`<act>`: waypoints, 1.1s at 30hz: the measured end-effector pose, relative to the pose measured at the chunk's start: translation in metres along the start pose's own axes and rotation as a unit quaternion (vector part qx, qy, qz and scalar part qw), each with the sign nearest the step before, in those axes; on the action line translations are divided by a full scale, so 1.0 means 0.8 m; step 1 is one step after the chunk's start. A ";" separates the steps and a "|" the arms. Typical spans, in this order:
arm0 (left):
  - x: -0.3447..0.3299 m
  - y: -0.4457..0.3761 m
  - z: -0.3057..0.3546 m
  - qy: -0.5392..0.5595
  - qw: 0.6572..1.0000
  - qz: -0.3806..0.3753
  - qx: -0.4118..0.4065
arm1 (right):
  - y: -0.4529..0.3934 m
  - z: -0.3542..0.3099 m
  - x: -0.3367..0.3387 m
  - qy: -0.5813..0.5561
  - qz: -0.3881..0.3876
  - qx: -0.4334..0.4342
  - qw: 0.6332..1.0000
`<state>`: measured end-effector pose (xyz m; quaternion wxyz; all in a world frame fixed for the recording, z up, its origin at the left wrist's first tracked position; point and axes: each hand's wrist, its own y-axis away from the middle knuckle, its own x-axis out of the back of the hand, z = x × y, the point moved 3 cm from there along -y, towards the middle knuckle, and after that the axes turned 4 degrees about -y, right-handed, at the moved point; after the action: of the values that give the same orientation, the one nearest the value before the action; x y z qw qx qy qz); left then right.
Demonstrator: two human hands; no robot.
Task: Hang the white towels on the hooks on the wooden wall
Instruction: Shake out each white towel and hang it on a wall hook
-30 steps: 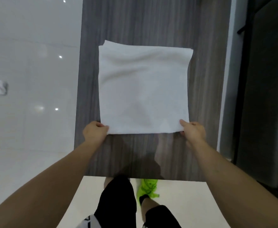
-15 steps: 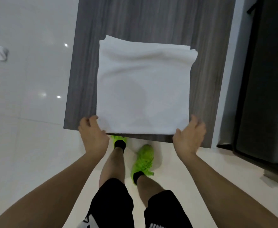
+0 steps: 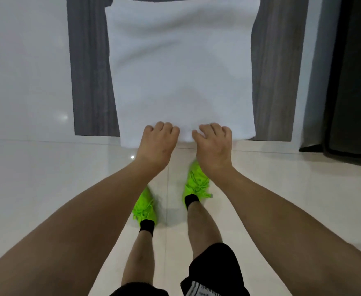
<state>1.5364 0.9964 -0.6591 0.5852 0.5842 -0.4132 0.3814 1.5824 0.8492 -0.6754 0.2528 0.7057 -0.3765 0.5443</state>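
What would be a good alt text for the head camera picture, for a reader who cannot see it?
Two bare hands, the left hand and the right hand, grip the bottom edge of a white towel that hangs flat against a grey wooden wall. Below are the person's bright green shoes on a pale tiled floor.

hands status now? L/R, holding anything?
Left hand: fingers curled on the bottom edge of the white towel, holding it.
Right hand: same, fingers curled on the towel's bottom edge.

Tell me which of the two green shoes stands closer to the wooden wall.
The right-foot shoe, partly hidden under the right hand. It stands further forward, toward the wooden wall; the left-foot shoe is set back, nearer the camera.
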 end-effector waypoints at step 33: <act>0.802 0.316 -0.274 0.118 0.870 0.479 0.023 | -0.185 -0.368 0.826 0.009 0.211 0.045 0.976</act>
<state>1.5454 1.1984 0.0353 0.3613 0.2790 -0.5614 0.6903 1.6138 0.9930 0.0480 0.1037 0.6162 -0.4900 0.6078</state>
